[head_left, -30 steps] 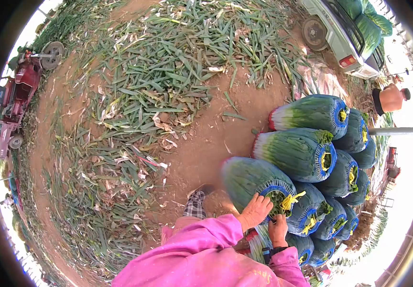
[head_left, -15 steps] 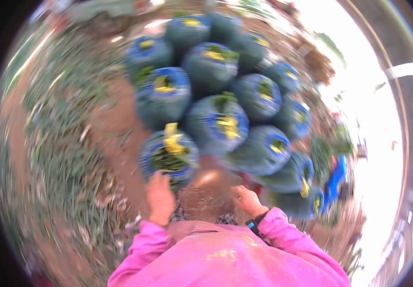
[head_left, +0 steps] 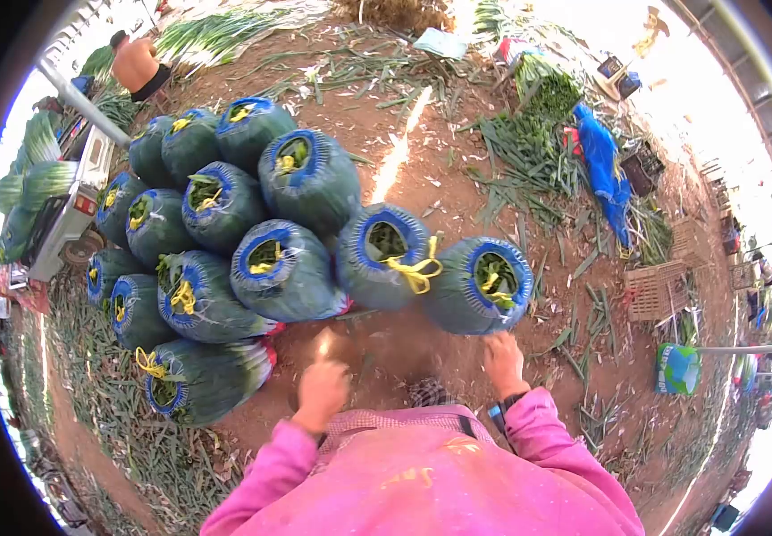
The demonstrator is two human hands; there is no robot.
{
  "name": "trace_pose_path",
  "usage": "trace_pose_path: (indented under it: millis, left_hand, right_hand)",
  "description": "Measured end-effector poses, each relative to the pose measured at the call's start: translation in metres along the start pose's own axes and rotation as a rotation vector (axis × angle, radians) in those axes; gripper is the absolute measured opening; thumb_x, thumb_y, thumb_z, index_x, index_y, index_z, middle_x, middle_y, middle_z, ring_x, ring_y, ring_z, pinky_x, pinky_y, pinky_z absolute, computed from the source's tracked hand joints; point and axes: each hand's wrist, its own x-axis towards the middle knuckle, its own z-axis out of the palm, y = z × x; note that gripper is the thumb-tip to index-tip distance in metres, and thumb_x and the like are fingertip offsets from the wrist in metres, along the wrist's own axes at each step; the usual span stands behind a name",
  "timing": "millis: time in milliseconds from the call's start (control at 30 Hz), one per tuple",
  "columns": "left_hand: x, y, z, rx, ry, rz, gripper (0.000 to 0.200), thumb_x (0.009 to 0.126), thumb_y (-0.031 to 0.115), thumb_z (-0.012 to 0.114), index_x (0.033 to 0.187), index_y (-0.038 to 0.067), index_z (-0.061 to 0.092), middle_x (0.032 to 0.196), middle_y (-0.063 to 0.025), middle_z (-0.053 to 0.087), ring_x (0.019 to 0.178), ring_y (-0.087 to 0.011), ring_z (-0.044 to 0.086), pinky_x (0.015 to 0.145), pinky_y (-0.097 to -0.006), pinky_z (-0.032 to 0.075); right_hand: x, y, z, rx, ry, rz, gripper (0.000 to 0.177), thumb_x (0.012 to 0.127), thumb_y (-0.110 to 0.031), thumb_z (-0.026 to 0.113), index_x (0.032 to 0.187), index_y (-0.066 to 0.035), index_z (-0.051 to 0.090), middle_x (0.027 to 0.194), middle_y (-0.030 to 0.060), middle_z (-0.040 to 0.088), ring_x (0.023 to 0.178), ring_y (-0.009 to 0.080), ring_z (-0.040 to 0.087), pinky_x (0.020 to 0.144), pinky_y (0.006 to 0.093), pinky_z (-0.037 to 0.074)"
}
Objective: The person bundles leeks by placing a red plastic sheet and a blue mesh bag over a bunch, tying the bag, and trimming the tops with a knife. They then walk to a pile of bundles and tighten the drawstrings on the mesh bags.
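Observation:
Plump green sacks stuffed with leafy greens stand packed together, with blue gathered rims and yellow ties at their openings. My right hand [head_left: 503, 364] is at the lower edge of the rightmost sack [head_left: 441, 308], its fingers extended and seeming to touch it. My left hand [head_left: 323, 390] is curled closed in front of the group, apart from the sacks, and nothing shows in it. Beside the rightmost sack is another sack [head_left: 364, 279] with a long yellow bow. A tilted sack [head_left: 216, 384] lies left of my left hand, its pinkish-red end towards me.
Loose green leaves litter the brown dirt floor. A leafy pile [head_left: 542, 125] and a blue sheet [head_left: 599, 165] lie at the upper right, with a plastic crate [head_left: 657, 293] below. A loaded vehicle [head_left: 73, 210] stands at left; a person [head_left: 140, 67] crouches at the far upper left.
The view has swung so the sacks now sit further left. My left hand has come away from a sack it was against. My right hand is now at the rightmost sack.

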Motion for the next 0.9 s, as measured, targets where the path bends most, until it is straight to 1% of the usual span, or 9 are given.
trace_pose_path:
  millis: [100,167,233,300,400,433,567,633,900]
  left_hand:
    - [0.122,0.093,0.059,-0.016,-0.046,0.313,0.031,0.077,0.019,0.06,0.106,0.009,0.059,0.112,-0.0087,0.059,0.102,-0.0256,0.056,0.087,-0.0387,0.045]
    - [0.187,0.144,0.075,0.066,-0.122,0.462,0.044,0.075,0.022,0.063,0.115,0.008,0.052,0.108,-0.0074,0.058,0.098,-0.0269,0.055,0.084,-0.0384,0.045]
    - [0.231,0.173,0.088,0.285,-0.224,0.573,0.026,0.078,0.013,0.055,0.103,0.008,0.061,0.111,-0.005,0.057,0.096,-0.0225,0.056,0.08,-0.0347,0.045]
    - [0.262,0.183,0.108,0.432,-0.396,0.645,0.021,0.078,0.014,0.056,0.097,0.01,0.064,0.107,-0.0034,0.059,0.092,-0.0208,0.057,0.077,-0.0339,0.046]
    - [0.278,0.18,0.135,0.387,-0.305,0.731,0.014,0.08,0.017,0.056,0.081,0.011,0.068,0.088,-0.004,0.061,0.081,-0.0234,0.062,0.069,-0.0378,0.05]
    - [0.282,0.186,0.135,0.417,-0.418,0.679,0.015,0.08,0.017,0.056,0.081,0.011,0.07,0.085,-0.0047,0.065,0.077,-0.0242,0.066,0.064,-0.0372,0.052]
    - [0.266,0.208,0.145,0.539,-0.709,0.52,0.016,0.078,0.019,0.059,0.087,0.016,0.073,0.089,-0.0029,0.07,0.084,-0.0207,0.068,0.066,-0.0356,0.054]
    - [0.241,0.206,0.145,0.559,-0.776,0.564,0.016,0.077,0.021,0.06,0.087,0.019,0.073,0.088,0.0001,0.07,0.082,-0.0196,0.068,0.065,-0.0368,0.054]
    - [0.082,0.164,0.121,0.396,-0.802,0.451,0.013,0.073,0.019,0.061,0.075,0.018,0.073,0.076,0.0016,0.069,0.074,-0.0176,0.067,0.055,-0.0377,0.054]
  right_hand:
    - [0.072,0.02,-0.032,0.066,0.152,-0.174,0.017,0.077,-0.005,0.056,0.092,-0.008,0.064,0.1,0.0082,0.061,0.09,0.0291,0.057,0.076,0.0393,0.049]
    - [0.104,0.044,-0.04,-0.031,0.076,-0.209,0.017,0.077,-0.006,0.056,0.091,-0.008,0.065,0.098,0.0059,0.062,0.091,0.0269,0.058,0.075,0.0384,0.049]
    - [0.126,0.073,-0.038,-0.352,-0.264,-0.144,0.014,0.077,-0.011,0.057,0.087,-0.01,0.068,0.096,0.0041,0.063,0.092,0.0245,0.06,0.073,0.0377,0.049]
    - [0.138,0.076,-0.045,-0.473,-0.378,-0.234,0.013,0.077,-0.014,0.057,0.083,-0.012,0.069,0.095,0.0038,0.063,0.091,0.0234,0.06,0.071,0.0372,0.049]
    - [0.143,0.081,-0.034,-0.549,-0.447,-0.342,0.013,0.078,-0.016,0.057,0.08,-0.013,0.07,0.092,0.004,0.064,0.09,0.0232,0.062,0.071,0.0365,0.049]
    - [0.146,0.08,-0.029,-0.556,-0.45,-0.382,0.014,0.079,-0.017,0.056,0.079,-0.014,0.07,0.091,0.0041,0.064,0.089,0.0234,0.062,0.071,0.0362,0.049]
    - [0.136,0.077,-0.017,-0.614,-0.661,-0.403,0.017,0.08,-0.021,0.056,0.077,-0.016,0.072,0.082,0.0055,0.069,0.079,0.0233,0.067,0.066,0.0377,0.049]
    - [0.113,0.073,-0.011,-0.571,-0.709,-0.461,0.016,0.079,-0.02,0.056,0.076,-0.016,0.072,0.077,0.0059,0.07,0.073,0.0228,0.068,0.064,0.0378,0.05]
    - [0.004,-0.003,-0.007,-0.421,-0.911,-0.733,0.016,0.073,-0.018,0.056,0.078,-0.016,0.071,0.079,0.0066,0.069,0.075,0.0256,0.068,0.064,0.0388,0.052]
